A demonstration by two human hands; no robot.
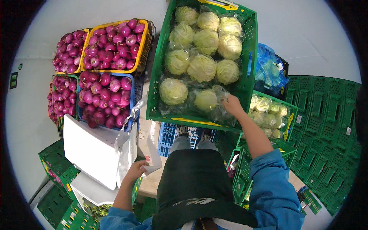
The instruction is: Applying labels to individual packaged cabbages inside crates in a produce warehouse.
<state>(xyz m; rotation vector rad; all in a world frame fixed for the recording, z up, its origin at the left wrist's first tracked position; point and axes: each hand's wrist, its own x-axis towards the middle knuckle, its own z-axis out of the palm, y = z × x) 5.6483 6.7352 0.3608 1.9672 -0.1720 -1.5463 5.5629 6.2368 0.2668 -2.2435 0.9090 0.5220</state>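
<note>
A large green plastic crate (152, 107) stands in front of me with several pale green cabbages (201, 68) inside, wrapped in clear plastic film. At its near right corner my right hand (233, 105) pinches the loose film (220, 91) beside a wrapped cabbage (205, 99). My left hand (136, 170) is lower on the left, outside the crate, with a white strip (153, 165) of paper or film between thumb and fingers. That strip hangs next to a white box (92, 151), whose top surface is overexposed. A crumpled whitish band (126, 120) runs along the box's right side.
Yellow (145, 43), blue (133, 86) and green crates heaped with red onions (105, 95) fill the left. To the right are another crate of cabbages (266, 113), a blue plastic bag (266, 61) and stacked green crates (322, 129). A blue slatted pallet (166, 138) lies near my feet.
</note>
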